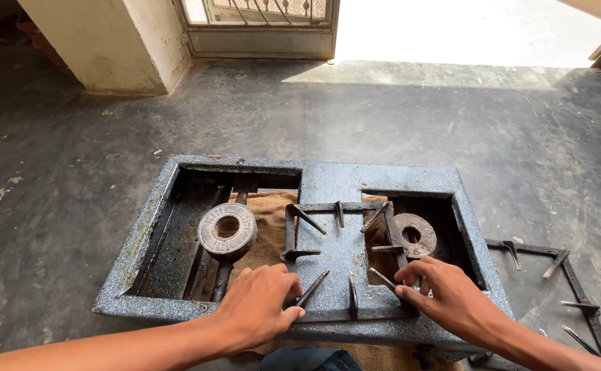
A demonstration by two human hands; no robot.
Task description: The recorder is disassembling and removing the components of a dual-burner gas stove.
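Pan support grate (345,257), square, dark iron with inward prongs, lies across the middle of the speckled blue-grey stove body (328,182) on the dark floor (74,172). Left hand (258,308) grips the grate's near-left corner, fingers curled around it; right hand (448,294) pinches its near-right rail. Left well holds a round burner (227,230), right well a smaller burner ring (415,235), brown sacking (269,220) beneath. Second grate (561,282) lies on the floor just right of the stove.
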